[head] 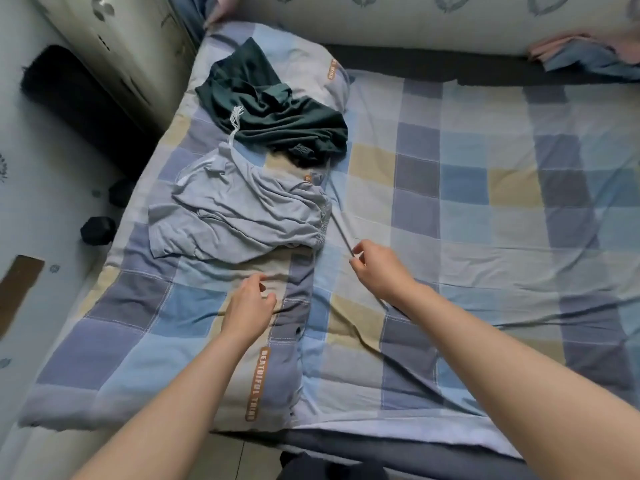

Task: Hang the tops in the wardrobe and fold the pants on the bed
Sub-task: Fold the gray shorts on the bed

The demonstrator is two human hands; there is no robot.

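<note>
A crumpled pair of light grey pants (242, 216) lies on the left half of the checked bed cover (467, 202). Just behind it, partly on a pillow (311, 64), sits a bunched dark green garment (277, 116). A thin grey drawstring (341, 233) runs taut from the grey waistband toward me, and my right hand (377, 271) pinches its end between thumb and fingers. The other end, a white tasselled cord (235, 121), lies across the green garment. My left hand (249, 306) hovers over the cover below the grey pants, fingers loosely curled, holding nothing.
A pale patterned cabinet (121, 46) stands left of the bed, with dark objects (97, 230) on the floor beside it. Pink and blue cloth (588, 53) lies bunched at the bed's far right against the wall. The bed's near edge runs below my arms.
</note>
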